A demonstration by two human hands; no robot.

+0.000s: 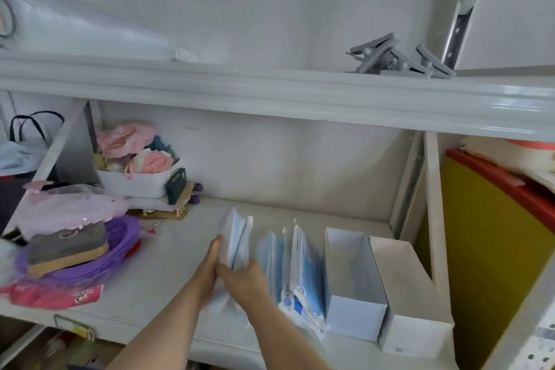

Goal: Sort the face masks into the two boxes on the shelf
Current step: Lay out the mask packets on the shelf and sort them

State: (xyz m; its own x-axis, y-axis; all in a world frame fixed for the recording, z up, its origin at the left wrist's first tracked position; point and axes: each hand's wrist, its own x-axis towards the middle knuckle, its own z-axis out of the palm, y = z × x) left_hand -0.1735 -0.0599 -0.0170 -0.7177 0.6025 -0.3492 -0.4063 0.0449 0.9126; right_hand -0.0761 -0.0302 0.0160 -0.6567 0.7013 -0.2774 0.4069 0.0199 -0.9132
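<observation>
The left hand (210,264) lies flat on the left side of a pack of masks (237,237), and the right hand (244,281) grips its right side. Just right of the fingers (216,245) stand more masks (288,264), then the first box (354,309), then the second box (414,336), all on the shelf (168,273). Well left of the fingers lies a tray (126,237) with a block (66,245) on it. Behind and left sits a tub (132,186). Above, clips (396,57) lie on the upper shelf (270,90).

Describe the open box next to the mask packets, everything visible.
The open box is long, narrow, open-topped, apparently white card with a bluish cast. It stands upright on the shelf, near its front edge, and looks empty as far as the inside shows. Mask packets lean against its left wall; the second box sits against its right wall.
</observation>
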